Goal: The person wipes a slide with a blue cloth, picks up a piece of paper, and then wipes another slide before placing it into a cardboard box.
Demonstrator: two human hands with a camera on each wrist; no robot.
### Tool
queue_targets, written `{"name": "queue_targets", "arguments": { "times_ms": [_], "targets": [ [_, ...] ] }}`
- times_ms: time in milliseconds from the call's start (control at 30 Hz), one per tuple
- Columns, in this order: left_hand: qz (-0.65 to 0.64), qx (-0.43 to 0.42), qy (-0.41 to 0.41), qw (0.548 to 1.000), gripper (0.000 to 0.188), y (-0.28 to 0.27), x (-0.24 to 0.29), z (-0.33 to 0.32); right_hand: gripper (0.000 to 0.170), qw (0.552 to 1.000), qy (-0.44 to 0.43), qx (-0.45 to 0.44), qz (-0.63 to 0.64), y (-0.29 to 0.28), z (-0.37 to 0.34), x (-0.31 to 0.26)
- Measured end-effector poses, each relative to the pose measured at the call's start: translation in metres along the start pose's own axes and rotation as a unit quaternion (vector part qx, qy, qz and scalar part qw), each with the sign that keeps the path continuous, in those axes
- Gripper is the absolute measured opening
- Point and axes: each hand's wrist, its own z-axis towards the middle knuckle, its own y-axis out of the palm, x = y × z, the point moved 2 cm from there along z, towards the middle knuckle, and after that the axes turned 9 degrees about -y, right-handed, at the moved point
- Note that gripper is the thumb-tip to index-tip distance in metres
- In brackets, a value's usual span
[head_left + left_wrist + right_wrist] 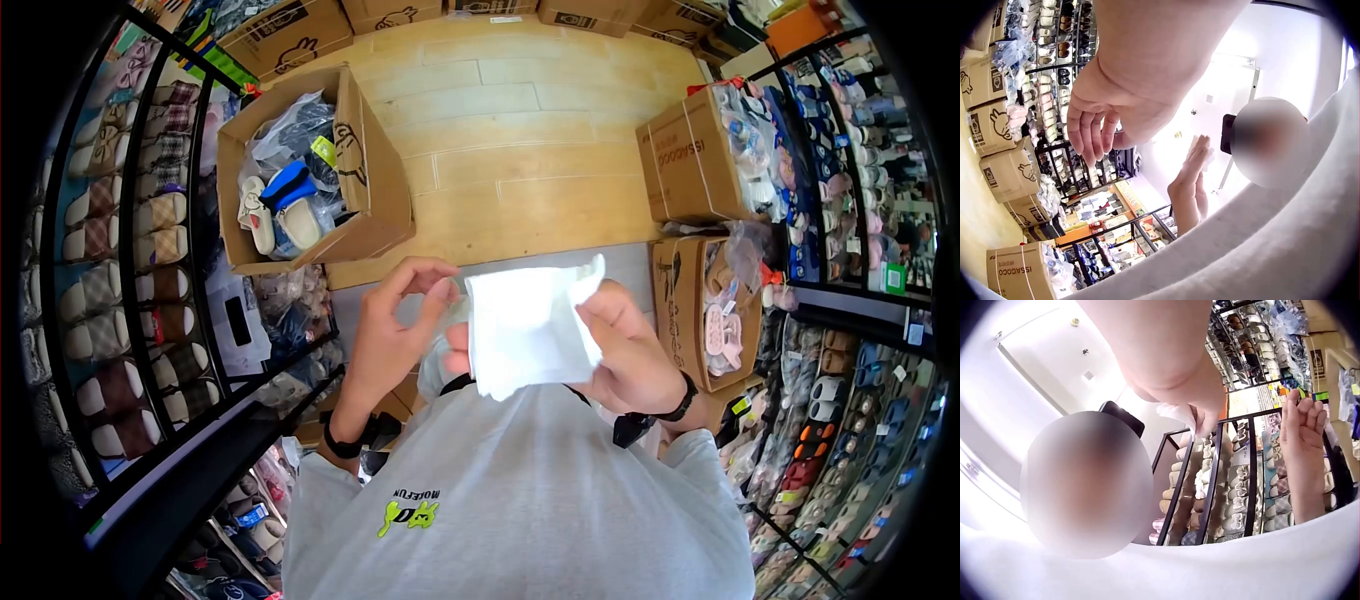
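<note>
A thin, folded white sheet (530,325), like a tissue or soft cloth, is spread out in front of the chest in the head view. My right hand (630,350) holds it, thumb on the near face at its right edge, with fingertips showing past its left edge. In the right wrist view, a thin end of the white sheet (1179,414) hangs by the fingers. Just left of the sheet, my left hand (395,310) is raised with loosely bent fingers and nothing between them. The left wrist view shows those fingers (1094,134) hanging relaxed.
An open cardboard box (385,190) with slippers and plastic bags stands on the wooden floor (500,130) at left. More boxes (690,155) stand at right. Slipper racks (130,270) line both sides. The person wears a grey T-shirt (540,480).
</note>
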Motion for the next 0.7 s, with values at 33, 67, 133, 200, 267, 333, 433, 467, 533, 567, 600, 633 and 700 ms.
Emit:
{"name": "queue_targets", "arguments": {
  "times_ms": [33,67,133,200,267,333,433,467,533,567,600,633,700],
  "targets": [
    [0.029,0.001,0.021,0.999,0.017,-0.003,-0.003,0.0,0.039,1.0,0.01,0.0,0.009,-0.003,0.004,0.005],
    [0.027,0.005,0.021,0.999,0.017,-0.007,-0.003,0.0,0.039,1.0,0.013,-0.002,0.008,-0.006,0.006,0.009],
    [0.01,-0.021,0.012,1.0,0.027,-0.014,-0.005,0.001,0.041,0.998,0.02,-0.011,-0.053,-0.01,0.013,0.015],
    [-0.033,-0.039,-0.001,0.999,0.039,-0.02,-0.002,-0.002,0.041,0.995,0.03,-0.013,-0.092,-0.006,0.022,0.02],
    [-0.077,-0.055,-0.012,0.995,0.051,-0.025,-0.003,-0.002,0.04,0.99,0.041,-0.019,-0.131,-0.005,0.034,0.027],
    [-0.164,-0.138,0.029,0.976,0.072,-0.027,-0.005,0.0,0.038,0.962,0.025,-0.034,-0.269,-0.011,0.047,0.04],
    [-0.181,-0.15,0.028,0.971,0.078,-0.031,-0.004,0.002,0.028,0.934,-0.031,-0.059,-0.352,-0.023,0.074,0.07],
    [-0.198,-0.142,0.012,0.97,0.075,-0.031,-0.011,0.004,0.026,0.904,-0.053,-0.073,-0.419,-0.028,0.084,0.078],
    [-0.213,-0.104,0.008,0.971,0.063,-0.037,-0.021,0.005,0.022,0.876,-0.083,-0.099,-0.465,-0.034,0.102,0.098],
    [-0.206,-0.09,-0.025,0.974,0.059,-0.042,-0.023,0.006,0.021,0.874,-0.099,-0.076,-0.469,-0.039,0.109,0.109],
    [-0.199,-0.074,-0.059,0.975,0.055,-0.046,-0.027,0.007,0.02,0.873,-0.115,-0.053,-0.472,-0.043,0.116,0.12],
    [-0.221,-0.043,-0.031,0.974,0.05,-0.047,-0.04,0.009,0.026,0.864,-0.116,-0.068,-0.485,-0.046,0.125,0.129],
    [-0.214,-0.007,-0.029,0.976,0.046,-0.059,-0.064,0.009,0.03,0.865,-0.082,-0.099,-0.486,-0.052,0.14,0.147]
  ]
}}
